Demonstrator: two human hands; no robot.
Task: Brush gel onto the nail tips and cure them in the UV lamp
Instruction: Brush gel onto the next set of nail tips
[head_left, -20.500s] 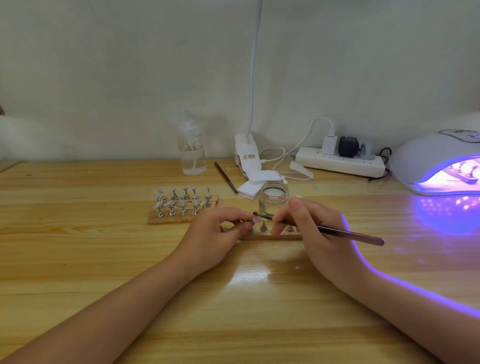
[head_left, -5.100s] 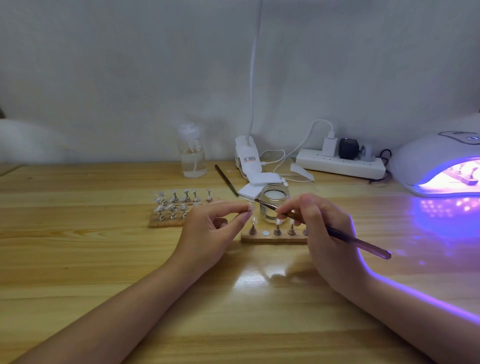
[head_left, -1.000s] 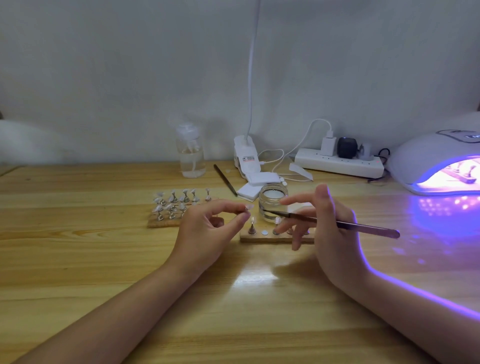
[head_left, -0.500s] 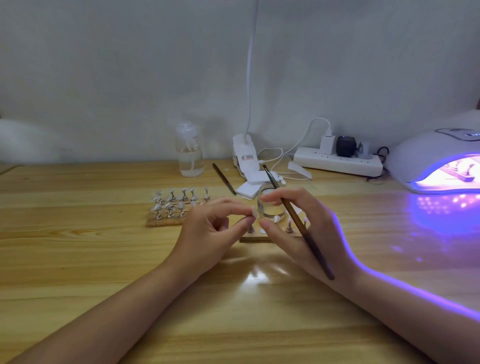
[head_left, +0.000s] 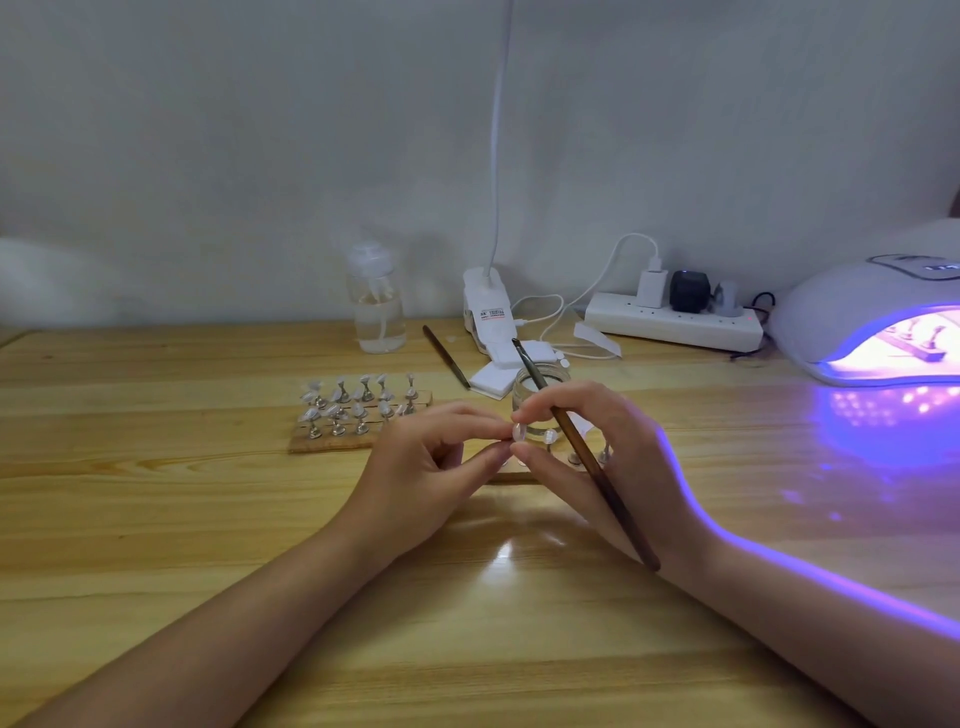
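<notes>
Wooden table (head_left: 156, 519), pale wall behind. Left hand (head_left: 426, 467) and right hand (head_left: 597, 457) meet fingertip to fingertip, both pinching one clear nail tip (head_left: 517, 432). Brush (head_left: 582, 452) lies across the right hand, bristles pointing away. Gel jar (head_left: 540, 400) just behind the fingers. Rack of nail tips (head_left: 358, 410) beyond the left hand. Lit UV lamp (head_left: 878, 322) well right of the right hand.

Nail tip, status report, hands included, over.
Both hands, left and right, pinch one nail tip. Right also holds brush, bristles up. UV lamp lit. Nothing in the way.
</notes>
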